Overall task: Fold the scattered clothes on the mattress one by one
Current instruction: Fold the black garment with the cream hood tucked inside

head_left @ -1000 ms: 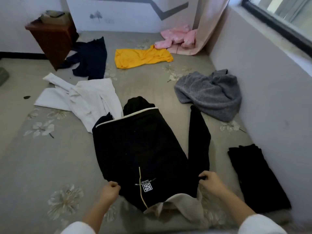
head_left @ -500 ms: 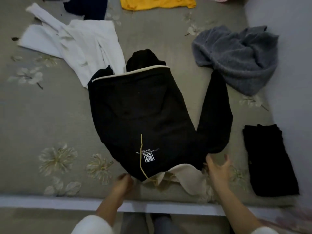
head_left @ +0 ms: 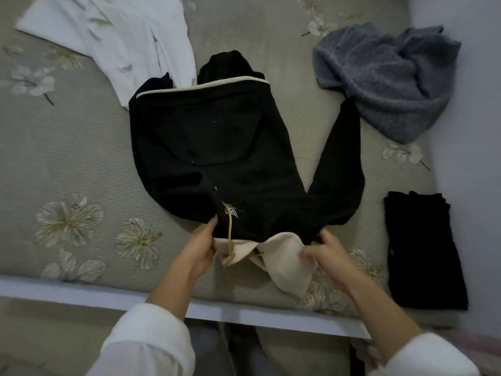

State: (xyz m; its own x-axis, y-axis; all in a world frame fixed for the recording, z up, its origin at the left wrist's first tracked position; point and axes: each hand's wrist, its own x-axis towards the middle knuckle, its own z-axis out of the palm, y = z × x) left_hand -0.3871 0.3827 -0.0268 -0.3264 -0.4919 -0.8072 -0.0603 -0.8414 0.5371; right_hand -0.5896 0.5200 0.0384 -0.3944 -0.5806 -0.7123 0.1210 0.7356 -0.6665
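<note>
A black hoodie [head_left: 217,147] with cream trim lies spread on the grey floral mattress [head_left: 67,164], its cream-lined hood [head_left: 282,261] bunched at the near edge. One sleeve [head_left: 341,164] stretches away to the right. My left hand [head_left: 200,245] grips the hood's left side by the yellow drawstring. My right hand [head_left: 325,253] pinches the cream hood fabric on the right side.
A white garment [head_left: 130,42] lies at the far left, touching the hoodie's hem. A crumpled grey sweater [head_left: 390,77] sits far right. A folded black garment [head_left: 423,248] rests by the wall [head_left: 471,131]. The mattress's white front edge [head_left: 81,291] runs below my hands.
The view has tipped down and closer to the mattress edge. Both hands moved inward from the hoodie's shoulders and closed on the hood at the near edge.
</note>
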